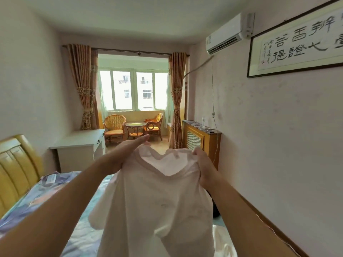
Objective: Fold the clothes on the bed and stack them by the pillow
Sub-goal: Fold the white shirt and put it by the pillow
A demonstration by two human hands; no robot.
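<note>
Left hand [122, 154] fingers straight along shirt's shoulder at 10 o'clock; right hand [203, 164] pinching other shoulder at 2. White shirt [157, 201] hangs between, long axis vertical, over bed [81, 236]. Hands equally near.

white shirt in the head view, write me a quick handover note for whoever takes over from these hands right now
Left hand: fingers straight, laid along the white shirt at its left shoulder, thumb side hidden.
Right hand: grips the shirt's right shoulder.
The shirt hangs unfolded in the air over the bed, collar up.
Another pale cloth lies on the bed at lower right.
Done: nothing folded or stacked in view; the pillow cannot be made out.
Left: lay the shirt flat, fold it, stack it by the pillow, then the rest.
</note>
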